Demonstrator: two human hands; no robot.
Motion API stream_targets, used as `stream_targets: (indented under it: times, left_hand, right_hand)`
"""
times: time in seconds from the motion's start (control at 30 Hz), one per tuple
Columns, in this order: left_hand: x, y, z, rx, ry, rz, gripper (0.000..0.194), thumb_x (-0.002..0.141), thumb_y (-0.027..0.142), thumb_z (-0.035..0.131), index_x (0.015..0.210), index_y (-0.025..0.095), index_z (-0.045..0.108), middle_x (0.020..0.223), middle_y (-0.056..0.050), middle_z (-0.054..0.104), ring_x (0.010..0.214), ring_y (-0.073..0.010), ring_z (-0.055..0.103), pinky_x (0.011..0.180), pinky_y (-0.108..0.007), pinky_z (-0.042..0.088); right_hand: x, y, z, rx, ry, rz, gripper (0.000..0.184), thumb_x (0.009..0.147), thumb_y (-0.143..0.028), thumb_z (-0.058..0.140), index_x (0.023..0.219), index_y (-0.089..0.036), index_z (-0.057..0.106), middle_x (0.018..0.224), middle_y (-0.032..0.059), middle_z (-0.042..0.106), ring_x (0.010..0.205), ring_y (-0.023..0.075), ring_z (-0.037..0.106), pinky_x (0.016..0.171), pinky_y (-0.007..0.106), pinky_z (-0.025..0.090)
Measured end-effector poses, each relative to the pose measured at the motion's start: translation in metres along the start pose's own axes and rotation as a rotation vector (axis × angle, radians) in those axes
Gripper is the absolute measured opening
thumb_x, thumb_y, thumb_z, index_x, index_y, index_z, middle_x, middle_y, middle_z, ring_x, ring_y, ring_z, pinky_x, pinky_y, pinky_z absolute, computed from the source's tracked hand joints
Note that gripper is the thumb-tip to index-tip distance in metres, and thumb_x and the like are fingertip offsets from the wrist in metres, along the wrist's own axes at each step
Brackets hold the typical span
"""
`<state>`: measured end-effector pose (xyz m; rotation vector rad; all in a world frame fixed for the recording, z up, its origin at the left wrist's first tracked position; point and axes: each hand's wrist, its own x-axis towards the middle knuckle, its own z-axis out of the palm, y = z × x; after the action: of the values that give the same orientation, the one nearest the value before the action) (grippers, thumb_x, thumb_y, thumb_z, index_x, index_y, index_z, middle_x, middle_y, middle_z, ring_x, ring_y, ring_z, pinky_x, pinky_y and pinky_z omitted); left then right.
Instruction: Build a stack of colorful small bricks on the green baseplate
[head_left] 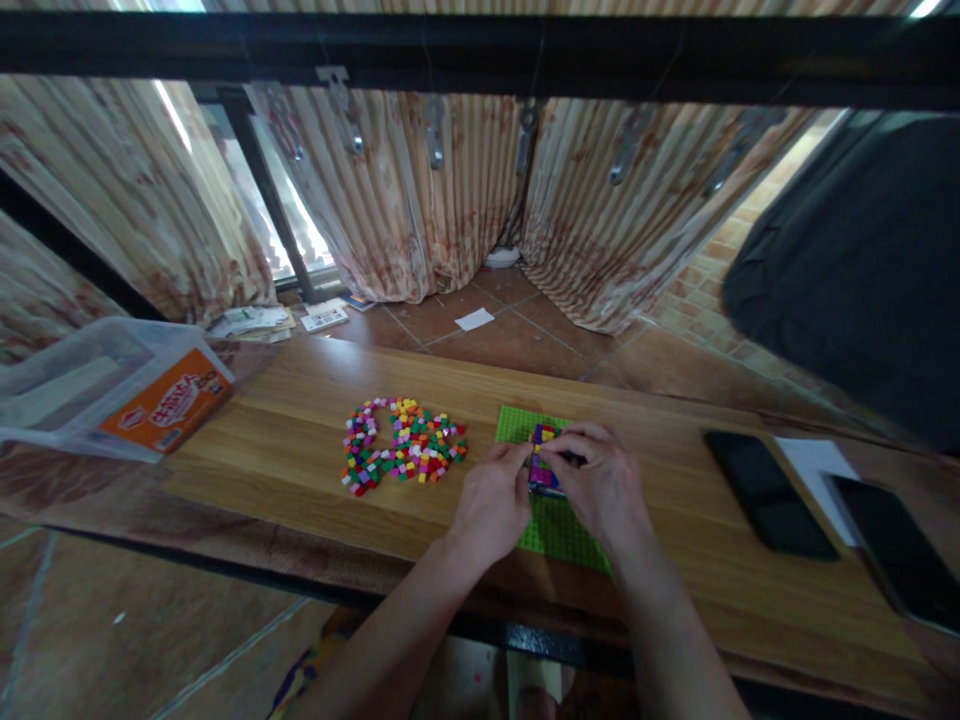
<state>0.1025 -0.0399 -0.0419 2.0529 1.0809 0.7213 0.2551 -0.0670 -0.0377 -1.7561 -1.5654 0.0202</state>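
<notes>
A small block of toy bricks [546,472], purple, red, yellow and blue, sits on the green studded baseplate [559,535]. My left hand [493,500] lies along the left side of this block, its fingers closed against the edge. From the right, my right hand [602,480] reaches over the block with its fingertips pinched at the top. Whatever is between those fingertips is hidden. Left of both hands, a loose pile of small coloured bricks [411,445] is spread on the wooden board.
The wooden board [285,425] carries everything. At its left end stands a clear plastic bin [82,400] with an orange label. Two dark phones, one nearer [769,492] and one farther right [900,550], lie with white paper [814,465]. Behind hang patterned curtains [390,200].
</notes>
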Motion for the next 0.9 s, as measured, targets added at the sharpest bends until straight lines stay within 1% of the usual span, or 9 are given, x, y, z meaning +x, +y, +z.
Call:
stream_targets:
  times: [0.1, 0.27, 0.4, 0.5, 0.57, 0.67, 0.77, 0.83, 0.9]
  left_hand:
    - [-0.003, -0.001, 0.003, 0.074, -0.017, 0.026, 0.047, 0.089, 0.006, 0.041, 0.131, 0.018, 0.060, 0.123, -0.011, 0.066, 0.113, -0.0224, 0.065, 0.103, -0.039, 0.053]
    - [-0.005, 0.000, 0.005, 0.168, -0.054, 0.037, 0.053, 0.086, 0.003, 0.040, 0.135, 0.014, 0.056, 0.123, -0.013, 0.064, 0.113, -0.0239, 0.064, 0.102, -0.038, 0.053]
    - [-0.005, 0.002, 0.004, 0.176, -0.066, 0.016, 0.054, 0.086, 0.004, 0.040, 0.137, 0.014, 0.054, 0.123, -0.013, 0.064, 0.110, -0.0240, 0.065, 0.099, -0.038, 0.054]
    - [-0.005, 0.003, 0.003, 0.150, -0.058, 0.009, 0.053, 0.088, 0.005, 0.040, 0.138, 0.015, 0.053, 0.124, -0.014, 0.064, 0.110, -0.0239, 0.065, 0.100, -0.038, 0.054]
    - [-0.005, 0.003, 0.003, 0.128, -0.052, 0.002, 0.051, 0.088, 0.005, 0.040, 0.136, 0.016, 0.055, 0.124, -0.013, 0.064, 0.111, -0.0239, 0.065, 0.101, -0.038, 0.053]
    - [-0.003, 0.001, 0.002, 0.102, -0.040, -0.007, 0.049, 0.088, 0.005, 0.040, 0.132, 0.018, 0.057, 0.122, -0.012, 0.065, 0.111, -0.0233, 0.064, 0.102, -0.038, 0.053]
    - [-0.002, 0.001, 0.001, 0.093, -0.030, -0.009, 0.051, 0.088, 0.005, 0.040, 0.134, 0.018, 0.057, 0.121, -0.011, 0.066, 0.110, -0.0233, 0.065, 0.101, -0.038, 0.053]
    - [-0.001, 0.001, 0.001, 0.087, -0.027, -0.003, 0.051, 0.088, 0.005, 0.040, 0.134, 0.018, 0.056, 0.120, -0.011, 0.066, 0.110, -0.0234, 0.065, 0.101, -0.039, 0.053]
    - [-0.002, 0.002, 0.002, 0.083, -0.026, 0.003, 0.050, 0.088, 0.005, 0.040, 0.133, 0.017, 0.056, 0.122, -0.012, 0.065, 0.112, -0.0236, 0.064, 0.102, -0.039, 0.052]
  right_hand:
    - [0.001, -0.001, 0.000, -0.021, 0.001, 0.005, 0.018, 0.085, -0.030, 0.066, 0.072, -0.027, 0.078, 0.083, 0.0051, 0.069, 0.086, 0.0229, 0.057, 0.079, 0.037, 0.044]
    - [0.002, -0.002, 0.001, -0.040, -0.042, 0.011, 0.020, 0.085, -0.029, 0.063, 0.072, -0.028, 0.078, 0.080, 0.0049, 0.068, 0.083, 0.0234, 0.057, 0.081, 0.040, 0.043]
    - [0.002, -0.002, 0.001, -0.040, -0.014, 0.012, 0.021, 0.086, -0.032, 0.063, 0.070, -0.029, 0.078, 0.079, 0.0049, 0.067, 0.081, 0.0231, 0.057, 0.081, 0.041, 0.043]
    - [0.001, 0.000, 0.000, 0.021, -0.004, 0.016, 0.023, 0.086, -0.039, 0.064, 0.071, -0.029, 0.078, 0.082, 0.0049, 0.069, 0.084, 0.0234, 0.059, 0.084, 0.042, 0.043]
    - [0.002, 0.004, -0.004, 0.107, 0.022, 0.068, 0.024, 0.085, -0.045, 0.065, 0.074, -0.029, 0.078, 0.084, 0.0051, 0.071, 0.085, 0.0240, 0.061, 0.084, 0.042, 0.044]
    - [0.005, 0.014, -0.013, 0.248, 0.131, 0.170, 0.025, 0.083, -0.049, 0.067, 0.081, -0.026, 0.078, 0.089, 0.0054, 0.074, 0.086, 0.0238, 0.064, 0.083, 0.041, 0.047]
    - [0.008, 0.022, -0.018, 0.256, 0.202, 0.220, 0.030, 0.083, -0.051, 0.066, 0.088, -0.024, 0.078, 0.096, 0.0070, 0.076, 0.092, 0.0249, 0.067, 0.089, 0.043, 0.047]
    - [0.007, 0.024, -0.015, 0.216, 0.162, 0.251, 0.036, 0.083, -0.054, 0.064, 0.094, -0.023, 0.078, 0.103, 0.0089, 0.076, 0.098, 0.0270, 0.067, 0.093, 0.046, 0.046]
    - [0.005, 0.024, -0.009, 0.202, 0.073, 0.281, 0.042, 0.082, -0.057, 0.063, 0.100, -0.022, 0.077, 0.108, 0.0108, 0.075, 0.103, 0.0287, 0.067, 0.095, 0.048, 0.047]
